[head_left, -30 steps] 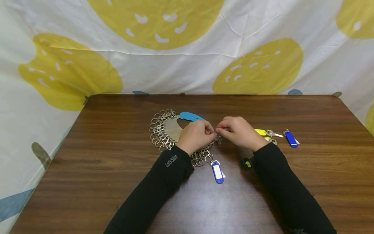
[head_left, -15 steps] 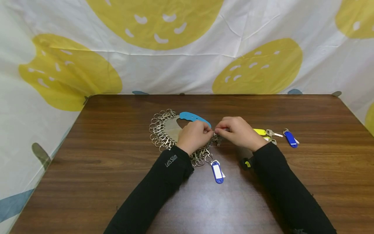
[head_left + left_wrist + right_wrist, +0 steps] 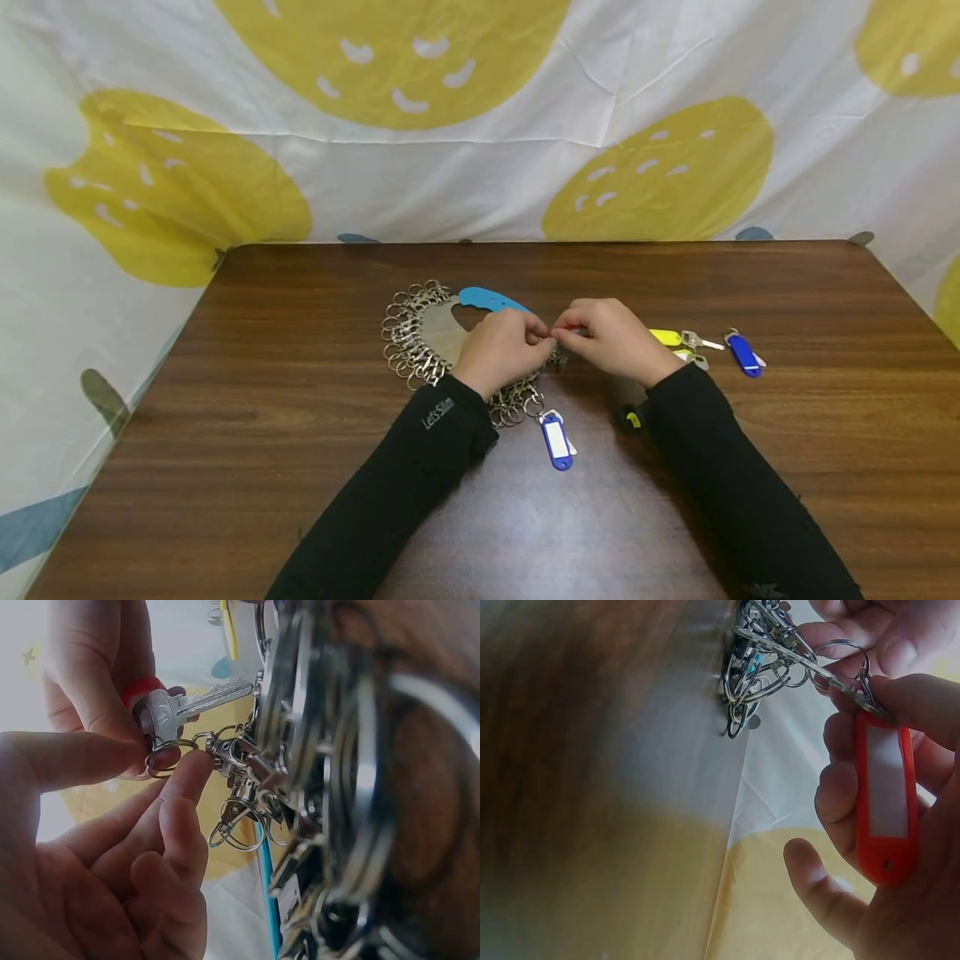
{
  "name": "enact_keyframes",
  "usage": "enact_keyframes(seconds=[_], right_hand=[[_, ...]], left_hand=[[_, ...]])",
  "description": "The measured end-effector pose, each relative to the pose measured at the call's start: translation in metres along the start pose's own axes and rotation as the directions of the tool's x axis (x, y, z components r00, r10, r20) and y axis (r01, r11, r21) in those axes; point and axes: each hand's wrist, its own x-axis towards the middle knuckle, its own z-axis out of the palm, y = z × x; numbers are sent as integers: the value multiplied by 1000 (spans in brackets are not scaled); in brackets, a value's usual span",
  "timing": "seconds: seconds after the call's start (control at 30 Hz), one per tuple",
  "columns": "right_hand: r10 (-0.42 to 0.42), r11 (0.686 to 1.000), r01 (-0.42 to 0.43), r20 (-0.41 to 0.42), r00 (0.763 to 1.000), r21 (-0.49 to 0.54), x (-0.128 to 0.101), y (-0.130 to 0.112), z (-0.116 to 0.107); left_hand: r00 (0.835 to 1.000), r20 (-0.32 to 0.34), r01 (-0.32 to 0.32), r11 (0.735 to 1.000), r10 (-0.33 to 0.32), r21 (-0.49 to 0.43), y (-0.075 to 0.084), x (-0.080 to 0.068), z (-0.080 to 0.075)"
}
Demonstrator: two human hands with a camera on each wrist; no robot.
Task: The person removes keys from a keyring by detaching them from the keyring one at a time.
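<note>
My left hand [image 3: 504,348] pinches a metal key ring [image 3: 169,756] between thumb and finger. That ring hangs from a clasp on a flat metal key holder [image 3: 441,333] with a blue handle [image 3: 483,297]. Facing it, my right hand [image 3: 615,340] holds a red key tag [image 3: 886,859] with a white label, lying along the fingers. A silver key [image 3: 161,712] is beside the tag, its blade pointing towards the clasps. Fingertips of both hands meet near the key ring. Whether the key is threaded on it, I cannot tell.
Many empty rings [image 3: 401,337] fringe the holder's left and front edges. A blue tag [image 3: 557,442] with a key lies at its front. Right of my right hand lie yellow tags [image 3: 666,337] with keys and another blue tag [image 3: 744,354], all on the wooden table [image 3: 225,433].
Both hands stay in nearly the same place. The left fingers shift slightly and again cover the end of the blue handle, which showed half a second ago.
</note>
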Motion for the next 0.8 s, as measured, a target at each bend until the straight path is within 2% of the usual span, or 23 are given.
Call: enact_keyframes(seconds=[0.27,0.6,0.8], right_hand=[[2,1000,-2,3,1000,-10,1,0,0],[-6,999,5,-10,1000,-43,1,1,1],[-10,999,9,-11,1000,-35,1,1,1]], left_hand=[[1000,-16,-11,1000,12,14,-1,-1,-1],[999,36,-26,999,25,35,-1,0,0],[999,28,-21,999,21,27,-2,-2,0]])
